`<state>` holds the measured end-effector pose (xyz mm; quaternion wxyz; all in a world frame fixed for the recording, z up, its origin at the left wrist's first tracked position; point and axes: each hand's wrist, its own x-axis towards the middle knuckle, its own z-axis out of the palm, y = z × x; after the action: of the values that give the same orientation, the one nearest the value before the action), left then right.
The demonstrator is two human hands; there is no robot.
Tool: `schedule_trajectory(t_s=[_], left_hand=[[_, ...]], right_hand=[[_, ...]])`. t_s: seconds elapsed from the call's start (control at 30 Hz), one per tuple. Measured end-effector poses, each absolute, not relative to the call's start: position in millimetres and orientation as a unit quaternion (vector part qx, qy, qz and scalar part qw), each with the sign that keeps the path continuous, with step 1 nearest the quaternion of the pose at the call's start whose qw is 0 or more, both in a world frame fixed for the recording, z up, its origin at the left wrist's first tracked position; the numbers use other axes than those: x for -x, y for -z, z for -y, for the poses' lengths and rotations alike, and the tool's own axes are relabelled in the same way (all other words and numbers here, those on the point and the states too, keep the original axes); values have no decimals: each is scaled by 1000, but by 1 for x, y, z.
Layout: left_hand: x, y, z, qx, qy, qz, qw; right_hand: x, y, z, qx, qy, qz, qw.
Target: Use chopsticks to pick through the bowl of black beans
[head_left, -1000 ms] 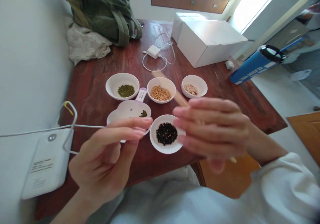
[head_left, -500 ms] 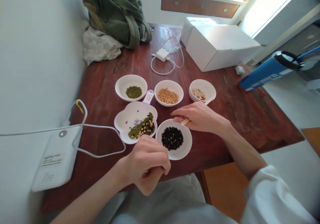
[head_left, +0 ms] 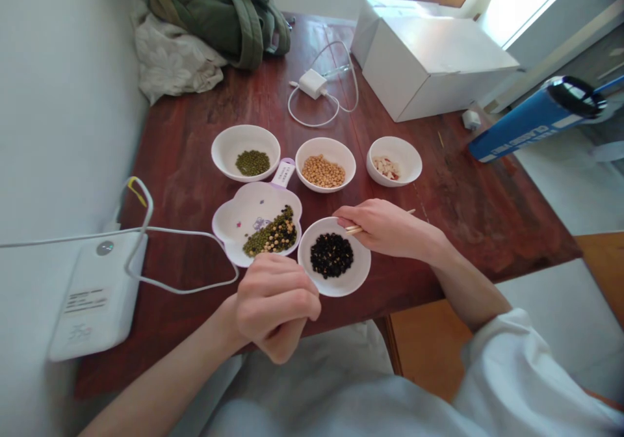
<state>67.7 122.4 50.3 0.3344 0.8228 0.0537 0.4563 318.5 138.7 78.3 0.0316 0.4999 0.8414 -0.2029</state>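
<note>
My right hand point(head_left: 385, 229) rests on the table, closed around a pair of wooden chopsticks point(head_left: 405, 213), beside the rim of a white bowl of black beans point(head_left: 333, 256). My left hand point(head_left: 273, 302) is curled into a fist at the table's near edge, just below a flower-shaped white dish point(head_left: 244, 214) that holds mixed green, yellow and black beans. Behind them stand three white bowls: green mung beans point(head_left: 246, 152), yellow soybeans point(head_left: 324, 164) and pale pieces point(head_left: 394, 160).
A white device point(head_left: 88, 300) with a looping white cable sits at the left by the wall. A white charger point(head_left: 312, 83), a white box point(head_left: 433, 60), a blue bottle point(head_left: 536, 118) and a green bag point(head_left: 219, 8) lie further back.
Both hands dropped from in front of the camera to the table. My left hand closed into a fist near the flower dish. The view tilted down slightly.
</note>
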Motion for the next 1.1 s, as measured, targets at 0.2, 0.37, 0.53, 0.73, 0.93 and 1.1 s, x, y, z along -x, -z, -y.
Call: schedule_trajectory(t_s=[0.2,0.37,0.53,0.73,0.93,1.1], left_hand=[[-73,-33,-116,-800,-498,-9,334],[-75,-29,-112,-814,-499,-5,299],[-72,-32,-110,-830,-481,-21,281],[-72,-32,-108,-834,-476,-19,280],[-72,-35,-110,-836,-475,8,274],[-72,-36,-109,-839,-471,6,272]], right_hand=[[-321,-71,-144,-490,203,-847,32],[-323,-70,-144,-482,223,-847,17],[-324,-72,-142,-482,236,-844,11],[-325,-72,-144,-477,241,-845,0],[-324,-72,-144,-480,251,-840,-8],[-324,-72,-142,-479,255,-840,-7]])
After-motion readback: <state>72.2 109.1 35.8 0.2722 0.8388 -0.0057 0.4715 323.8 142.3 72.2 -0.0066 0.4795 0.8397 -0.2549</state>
